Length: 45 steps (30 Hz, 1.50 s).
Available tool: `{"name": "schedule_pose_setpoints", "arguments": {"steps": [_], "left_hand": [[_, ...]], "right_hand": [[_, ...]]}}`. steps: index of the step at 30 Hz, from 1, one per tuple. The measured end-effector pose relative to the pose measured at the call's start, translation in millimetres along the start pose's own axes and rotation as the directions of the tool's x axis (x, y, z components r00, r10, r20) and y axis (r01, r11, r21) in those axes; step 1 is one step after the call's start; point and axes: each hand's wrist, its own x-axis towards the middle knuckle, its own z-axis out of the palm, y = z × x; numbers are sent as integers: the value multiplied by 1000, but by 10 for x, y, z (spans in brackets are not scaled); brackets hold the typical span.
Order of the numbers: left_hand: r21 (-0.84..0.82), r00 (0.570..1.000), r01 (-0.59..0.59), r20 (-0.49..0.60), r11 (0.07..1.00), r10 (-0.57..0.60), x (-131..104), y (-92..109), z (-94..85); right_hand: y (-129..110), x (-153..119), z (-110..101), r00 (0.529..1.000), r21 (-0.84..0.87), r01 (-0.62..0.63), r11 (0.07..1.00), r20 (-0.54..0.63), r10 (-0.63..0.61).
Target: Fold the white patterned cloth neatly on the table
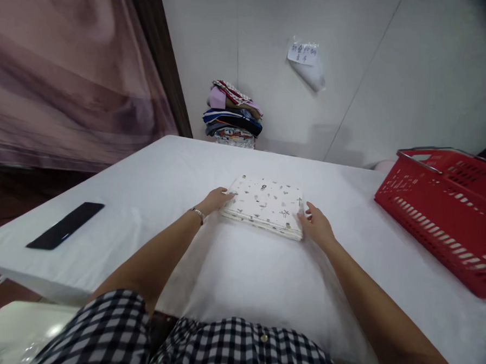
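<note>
A neatly folded white cloth (262, 202) with small scattered prints lies flat near the middle of the table. Clear, thin plastic, apparently a bag (262, 281), spreads from the cloth towards my body and hangs over the near table edge. At the cloth's left side, my left hand (217, 199) is closed on the plastic, its fingertips at the cloth's edge. My right hand (318, 226) grips the plastic at the right side, thumb against the cloth and fingers curled. How much of the cloth lies inside the plastic is hard to make out.
The white-covered table (157, 183) carries a flat black object (66, 226) at left and a red plastic basket (445, 214) at right. Behind it rises a stack of folded fabrics (233, 116). A labelled plastic sleeve (306, 66) hangs on the wall; a pinkish curtain (69, 69) hangs at left.
</note>
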Motion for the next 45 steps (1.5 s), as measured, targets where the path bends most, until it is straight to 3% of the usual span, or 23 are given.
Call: {"name": "schedule_pose_setpoints", "arguments": {"steps": [3, 6, 9, 11, 15, 18, 22, 25, 35, 40, 45], "left_hand": [[37, 990, -110, -88, 993, 113, -210, -100, -17], [141, 906, -359, -186, 923, 381, -380, -188, 7], [248, 783, -584, -79, 773, 617, -448, -234, 37], [310, 737, -646, 16, 697, 676, -433, -244, 49], [365, 736, -657, 123, 660, 666, -364, -245, 57], [350, 749, -649, 142, 675, 647, -361, -238, 47], [302, 737, -660, 83, 688, 671, -408, -245, 14], [293, 704, -682, 15, 670, 710, -429, -302, -5], [325, 655, -732, 94, 599, 750, -434, -517, 39], [345, 630, -741, 60, 576, 774, -408, -548, 42], [348, 636, -724, 4, 595, 771, -451, -519, 74]], "right_hand": [[-122, -161, 6, 947, -44, 310, 950, -68, -313], [-197, -278, 41, 868, -45, 496, 867, 7, -496], [-205, -294, 69, 842, -94, 539, 837, 82, -533], [-200, -267, 80, 843, -131, 537, 833, 124, -524], [-218, -218, 86, 839, -194, 542, 818, 189, -511], [-235, -212, 83, 829, -216, 554, 804, 227, -511], [-251, -246, 85, 833, -214, 551, 806, 193, -518], [-268, -286, 107, 831, -203, 557, 806, 132, -541], [-222, -324, 203, 779, -254, 626, 737, 200, -594], [-260, -366, 149, 783, -252, 622, 741, 225, -580], [-381, -381, 124, 775, -195, 632, 750, 175, -608]]}}
